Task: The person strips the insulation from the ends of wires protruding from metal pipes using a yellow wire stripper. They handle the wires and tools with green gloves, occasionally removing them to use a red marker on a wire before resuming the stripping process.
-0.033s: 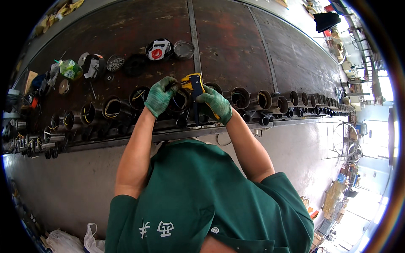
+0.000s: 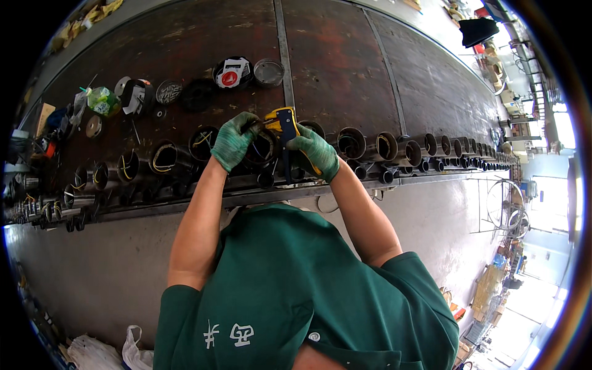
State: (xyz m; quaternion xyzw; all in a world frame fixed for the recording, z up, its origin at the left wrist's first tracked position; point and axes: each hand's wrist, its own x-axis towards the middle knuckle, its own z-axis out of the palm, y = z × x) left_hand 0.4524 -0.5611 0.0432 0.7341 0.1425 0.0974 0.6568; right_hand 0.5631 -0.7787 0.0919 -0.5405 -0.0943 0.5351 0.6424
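My right hand [image 2: 317, 151], in a green knit glove, is closed round the handles of a yellow and black wire stripper [image 2: 286, 126]. The tool's jaws point to the left, toward my other hand. My left hand [image 2: 231, 143], gloved the same way, pinches what looks like a thin wire at the jaws; the glove hides most of it. Just below and between both hands is the open end of a dark metal cylinder [image 2: 264, 150]. Another cylinder [image 2: 202, 143], with yellow wires inside, stands to the left of my left hand.
A long row of similar cylinders [image 2: 351, 143] runs along the near edge of the dark workbench [image 2: 333, 55]. Farther back lie a green bottle [image 2: 103, 102], a dish of small metal parts [image 2: 168, 92], a round clear container [image 2: 269, 73] and a black tub with a white label [image 2: 233, 73].
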